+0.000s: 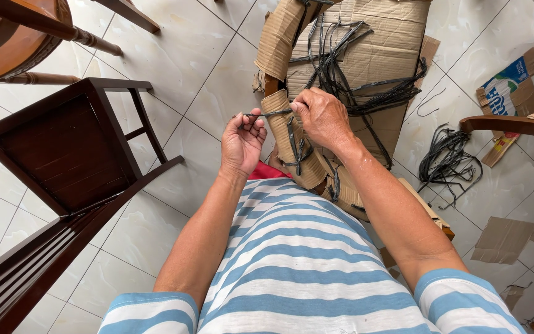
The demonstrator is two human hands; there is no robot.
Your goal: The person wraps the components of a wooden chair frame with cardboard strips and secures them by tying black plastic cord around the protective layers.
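My left hand [242,141] pinches one end of a thin black plastic strap [273,114], and my right hand [321,116] grips the same strap a little further along, so it runs taut between them. Right under my hands a chair frame wrapped in brown cardboard [366,43] stands, with more black straps [353,74] wound loosely over the cardboard. A roll of cardboard [292,148] on the frame's arm sits below my right hand. My blue-and-white striped shirt [292,266] fills the bottom of the view.
A dark wooden chair [63,148] lies on its side at the left on the white tiled floor [205,62]. A pile of black straps [446,161] and cardboard scraps [502,238] lie on the floor at the right, beside another wooden armrest [502,124].
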